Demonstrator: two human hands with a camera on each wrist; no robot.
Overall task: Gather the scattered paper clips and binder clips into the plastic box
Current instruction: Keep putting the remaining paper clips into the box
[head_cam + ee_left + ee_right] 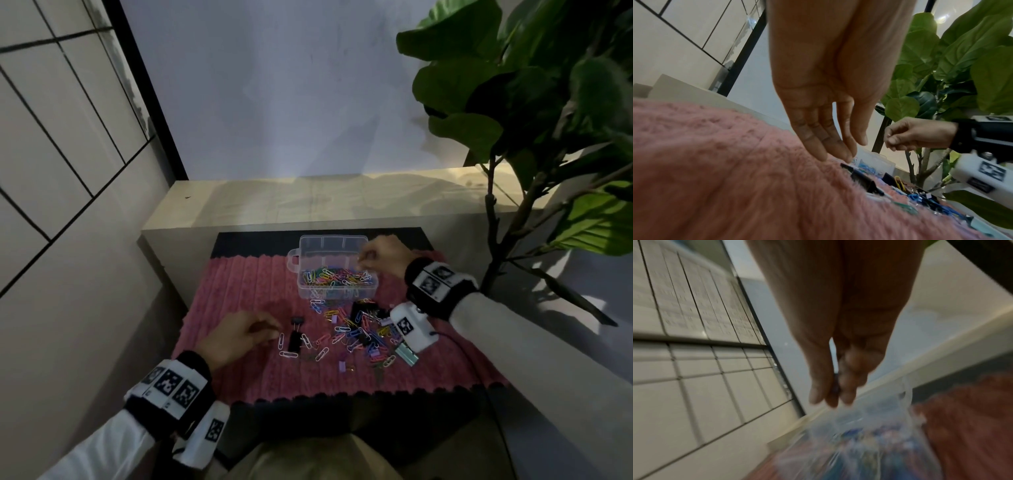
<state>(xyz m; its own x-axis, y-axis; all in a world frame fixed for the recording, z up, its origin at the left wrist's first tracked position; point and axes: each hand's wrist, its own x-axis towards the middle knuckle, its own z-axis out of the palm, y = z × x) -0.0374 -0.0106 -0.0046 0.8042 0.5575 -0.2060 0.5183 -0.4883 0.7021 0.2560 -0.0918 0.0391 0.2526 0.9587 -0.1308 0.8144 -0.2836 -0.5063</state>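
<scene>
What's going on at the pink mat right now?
A person is clearing clips off a pink mat into a clear plastic box, which already holds many coloured paper clips. The right hand is over the box with fingertips pinched; what it holds is too blurred to tell. The left hand hovers open near a black binder clip. A pile of clips is still on the mat.

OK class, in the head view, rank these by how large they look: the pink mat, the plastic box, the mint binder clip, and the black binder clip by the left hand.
1. pink mat
2. plastic box
3. mint binder clip and black binder clip: too similar to rank.
</scene>
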